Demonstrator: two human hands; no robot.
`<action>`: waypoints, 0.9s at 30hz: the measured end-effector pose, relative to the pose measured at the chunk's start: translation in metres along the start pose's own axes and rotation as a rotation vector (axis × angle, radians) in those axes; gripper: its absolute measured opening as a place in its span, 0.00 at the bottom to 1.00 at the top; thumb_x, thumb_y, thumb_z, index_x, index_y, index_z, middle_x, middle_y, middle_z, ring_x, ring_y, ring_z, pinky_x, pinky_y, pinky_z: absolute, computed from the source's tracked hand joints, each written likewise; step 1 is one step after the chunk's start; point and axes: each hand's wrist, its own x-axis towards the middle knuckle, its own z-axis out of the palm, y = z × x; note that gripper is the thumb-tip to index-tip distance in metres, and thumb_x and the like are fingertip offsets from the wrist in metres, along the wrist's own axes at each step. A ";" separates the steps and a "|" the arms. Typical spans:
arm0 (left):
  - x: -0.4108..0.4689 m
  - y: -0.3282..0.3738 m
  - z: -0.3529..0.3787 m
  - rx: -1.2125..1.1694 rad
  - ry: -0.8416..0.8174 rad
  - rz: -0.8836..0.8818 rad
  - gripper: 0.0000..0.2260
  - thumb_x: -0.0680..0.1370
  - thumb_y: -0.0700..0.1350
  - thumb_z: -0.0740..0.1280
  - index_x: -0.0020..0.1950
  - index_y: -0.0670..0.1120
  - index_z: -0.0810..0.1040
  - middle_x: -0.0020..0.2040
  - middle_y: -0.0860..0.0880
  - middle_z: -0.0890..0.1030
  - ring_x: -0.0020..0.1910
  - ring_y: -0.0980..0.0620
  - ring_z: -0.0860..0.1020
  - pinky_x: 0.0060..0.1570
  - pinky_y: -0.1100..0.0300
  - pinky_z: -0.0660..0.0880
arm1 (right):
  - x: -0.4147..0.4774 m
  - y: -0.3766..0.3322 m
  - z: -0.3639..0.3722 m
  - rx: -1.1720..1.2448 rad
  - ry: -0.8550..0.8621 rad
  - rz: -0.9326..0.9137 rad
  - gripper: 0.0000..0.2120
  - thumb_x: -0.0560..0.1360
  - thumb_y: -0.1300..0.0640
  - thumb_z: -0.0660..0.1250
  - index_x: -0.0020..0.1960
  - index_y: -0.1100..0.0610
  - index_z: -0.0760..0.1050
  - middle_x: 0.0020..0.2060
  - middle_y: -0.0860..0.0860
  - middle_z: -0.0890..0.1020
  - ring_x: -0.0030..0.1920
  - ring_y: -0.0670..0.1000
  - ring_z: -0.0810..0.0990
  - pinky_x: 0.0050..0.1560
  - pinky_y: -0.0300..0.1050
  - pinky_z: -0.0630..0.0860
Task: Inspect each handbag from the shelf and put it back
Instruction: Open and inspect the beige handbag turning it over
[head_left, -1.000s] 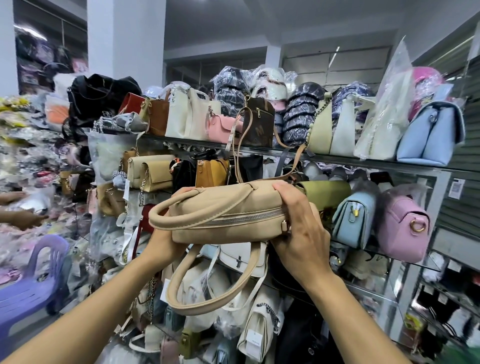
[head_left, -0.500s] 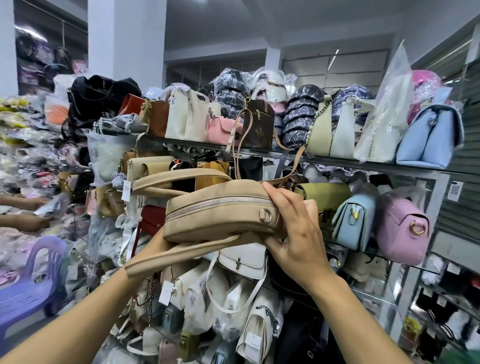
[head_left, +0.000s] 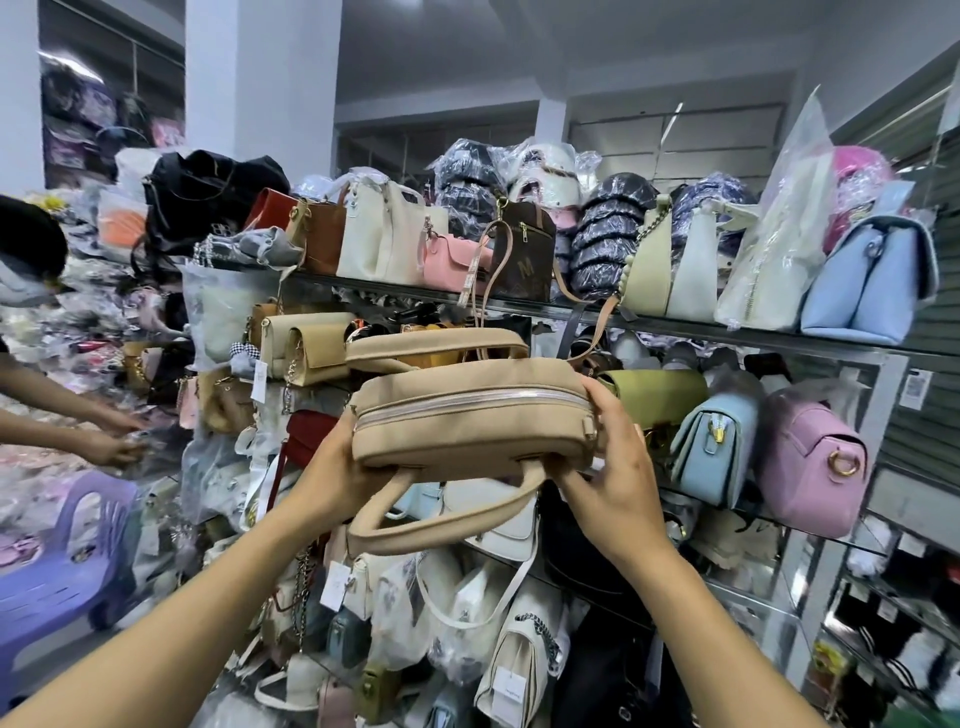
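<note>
Tan handbag (head_left: 467, 431): soft cloth look, matt, a bit fuzzy like suede. Zip (head_left: 467, 404) on it: silver, shiny.
Pink bag (head_left: 800, 467): smooth leather look, low shine. Ring (head_left: 841, 462) on it: gold, shiny metal.
Pale blue bag (head_left: 867, 280) on top shelf (head_left: 753, 336): smooth, soft shine. Shelf edge: dark, smooth.
Wrap (head_left: 774, 244) round white bag: clear plastic, shiny, crinkled.
Purple chair (head_left: 67, 566): hard plastic, smooth.
Tag (head_left: 506, 691) low down: white paper, matt. Chain (head_left: 543, 631) near it: dark metal links.
</note>
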 end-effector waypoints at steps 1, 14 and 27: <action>0.004 0.001 0.001 0.022 0.027 0.019 0.31 0.64 0.53 0.75 0.67 0.56 0.71 0.60 0.71 0.77 0.60 0.71 0.74 0.61 0.71 0.70 | -0.001 0.003 -0.001 0.041 0.007 0.056 0.38 0.71 0.61 0.78 0.72 0.36 0.65 0.66 0.40 0.77 0.66 0.43 0.75 0.66 0.56 0.74; 0.012 0.050 0.001 0.259 0.028 0.102 0.39 0.57 0.66 0.80 0.67 0.64 0.73 0.56 0.70 0.75 0.56 0.76 0.71 0.52 0.79 0.64 | -0.017 0.046 0.002 0.467 -0.030 0.430 0.30 0.71 0.69 0.74 0.70 0.57 0.71 0.57 0.62 0.83 0.60 0.60 0.81 0.64 0.57 0.77; 0.012 0.061 0.009 0.282 0.031 0.084 0.38 0.57 0.72 0.74 0.65 0.67 0.71 0.56 0.62 0.78 0.55 0.63 0.75 0.53 0.60 0.71 | -0.023 0.065 0.003 0.499 -0.057 0.621 0.19 0.75 0.70 0.71 0.64 0.58 0.79 0.58 0.57 0.85 0.63 0.59 0.82 0.69 0.66 0.73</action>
